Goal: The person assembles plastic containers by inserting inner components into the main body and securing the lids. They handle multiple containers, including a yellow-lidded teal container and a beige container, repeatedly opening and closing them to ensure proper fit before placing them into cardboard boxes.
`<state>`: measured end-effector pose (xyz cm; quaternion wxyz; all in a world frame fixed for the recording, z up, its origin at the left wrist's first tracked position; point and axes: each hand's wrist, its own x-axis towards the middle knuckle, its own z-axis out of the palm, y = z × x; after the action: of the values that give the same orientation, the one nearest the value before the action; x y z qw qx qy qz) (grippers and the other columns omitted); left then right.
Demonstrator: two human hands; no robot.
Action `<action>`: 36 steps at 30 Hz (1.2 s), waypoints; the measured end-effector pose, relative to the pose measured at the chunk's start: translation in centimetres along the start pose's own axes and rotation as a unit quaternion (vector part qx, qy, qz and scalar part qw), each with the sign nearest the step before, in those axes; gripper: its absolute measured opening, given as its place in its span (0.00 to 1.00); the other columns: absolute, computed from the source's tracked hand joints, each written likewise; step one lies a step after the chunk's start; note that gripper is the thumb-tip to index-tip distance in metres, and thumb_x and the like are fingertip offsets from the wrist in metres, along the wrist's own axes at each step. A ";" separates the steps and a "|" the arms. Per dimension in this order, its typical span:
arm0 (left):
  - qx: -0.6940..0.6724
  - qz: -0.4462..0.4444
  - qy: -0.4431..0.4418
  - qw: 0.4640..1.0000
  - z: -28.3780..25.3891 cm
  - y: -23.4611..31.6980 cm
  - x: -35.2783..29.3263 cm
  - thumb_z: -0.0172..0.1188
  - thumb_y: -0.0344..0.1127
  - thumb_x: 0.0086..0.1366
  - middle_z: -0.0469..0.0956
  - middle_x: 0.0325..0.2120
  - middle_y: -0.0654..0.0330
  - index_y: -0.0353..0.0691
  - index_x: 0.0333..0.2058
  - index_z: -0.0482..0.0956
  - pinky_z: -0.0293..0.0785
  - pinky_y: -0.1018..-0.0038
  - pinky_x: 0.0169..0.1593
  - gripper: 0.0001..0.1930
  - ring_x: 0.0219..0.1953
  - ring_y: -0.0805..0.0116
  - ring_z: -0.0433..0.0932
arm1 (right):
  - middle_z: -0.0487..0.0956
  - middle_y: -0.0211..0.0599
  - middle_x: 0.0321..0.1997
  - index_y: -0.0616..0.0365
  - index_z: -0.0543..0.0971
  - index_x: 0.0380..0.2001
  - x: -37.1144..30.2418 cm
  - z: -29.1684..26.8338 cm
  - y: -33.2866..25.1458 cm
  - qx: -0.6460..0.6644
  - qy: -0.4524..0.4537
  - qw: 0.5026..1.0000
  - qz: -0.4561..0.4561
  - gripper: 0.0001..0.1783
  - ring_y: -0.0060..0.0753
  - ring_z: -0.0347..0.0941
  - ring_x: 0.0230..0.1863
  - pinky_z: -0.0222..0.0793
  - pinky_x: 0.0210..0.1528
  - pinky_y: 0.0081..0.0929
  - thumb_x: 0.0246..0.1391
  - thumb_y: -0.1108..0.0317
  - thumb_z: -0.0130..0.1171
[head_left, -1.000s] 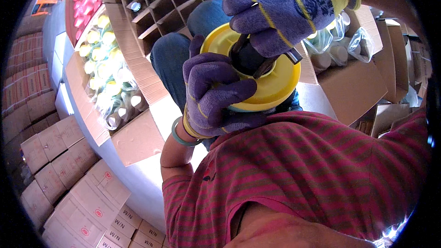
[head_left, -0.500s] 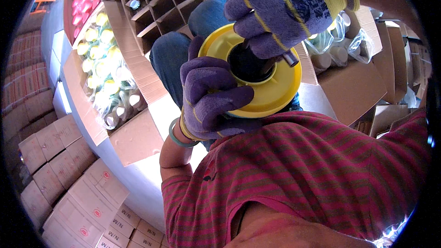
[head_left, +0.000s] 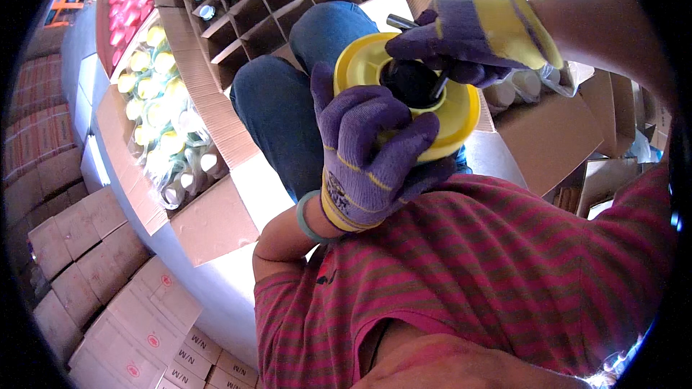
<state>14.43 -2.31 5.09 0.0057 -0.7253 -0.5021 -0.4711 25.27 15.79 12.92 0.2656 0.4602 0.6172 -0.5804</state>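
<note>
My left hand wraps tight round the yellow spool above my knees, my right hand pinches its black middle, and it seems light, hard and smooth, so the rim is best to hold.

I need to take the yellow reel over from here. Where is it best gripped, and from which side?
Probably by the outer rim of the yellow reel, coming from the lower left as the left hand does, fingers wrapped over the flange edge. The disc is wide and flat, so its rim gives the firmest hold. That leaves the dark centre hub open, where the right hand works with its fingertips.
</note>
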 end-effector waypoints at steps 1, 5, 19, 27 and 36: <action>-0.015 0.012 -0.005 1.000 -0.3 -0.2 0.1 0.77 0.48 0.37 0.69 0.39 0.57 0.46 0.41 0.76 0.68 0.58 0.48 0.31 0.45 0.52 0.69 | 0.73 0.23 0.19 0.57 0.77 0.29 -0.9 0.2 0.2 -0.049 0.069 0.996 -0.004 0.25 0.19 0.68 0.16 0.61 0.15 0.19 0.53 0.42 0.61; -0.091 -0.007 -0.001 0.996 -1.0 -0.8 0.6 0.74 0.51 0.38 0.69 0.37 0.62 0.51 0.38 0.79 0.60 0.47 0.55 0.26 0.43 0.57 0.71 | 0.76 0.29 0.22 0.51 0.76 0.28 -2.1 -3.3 -1.0 -0.592 0.042 0.550 -0.588 0.14 0.30 0.76 0.26 0.70 0.29 0.25 0.53 0.52 0.61; -0.132 0.000 -0.024 0.991 -1.7 -1.6 -0.1 0.72 0.55 0.40 0.69 0.36 0.64 0.51 0.36 0.81 0.51 0.39 0.63 0.25 0.44 0.59 0.71 | 0.75 0.30 0.21 0.53 0.75 0.31 0.5 -2.9 -1.7 -0.676 0.012 0.515 -0.527 0.14 0.29 0.76 0.27 0.72 0.30 0.25 0.56 0.53 0.59; -0.114 -0.055 -0.016 0.992 -1.3 -1.4 0.0 0.74 0.49 0.41 0.69 0.38 0.62 0.51 0.38 0.79 0.53 0.41 0.61 0.24 0.46 0.56 0.70 | 0.79 0.35 0.28 0.61 0.75 0.38 1.1 0.3 0.9 -0.039 0.084 0.994 -0.065 0.17 0.24 0.77 0.28 0.74 0.28 0.19 0.59 0.55 0.58; -0.040 -0.016 -0.015 0.999 -0.4 -0.5 0.3 0.76 0.44 0.40 0.68 0.41 0.55 0.46 0.42 0.75 0.66 0.54 0.52 0.29 0.46 0.52 0.69 | 0.75 0.30 0.23 0.59 0.77 0.42 0.9 -2.0 1.5 -0.064 -0.034 0.995 -0.065 0.24 0.20 0.72 0.21 0.68 0.18 0.20 0.57 0.47 0.58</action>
<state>13.87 -2.00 5.32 -0.0385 -0.7237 -0.4949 -0.4794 26.57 17.82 11.82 0.2767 0.3810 0.6725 -0.5710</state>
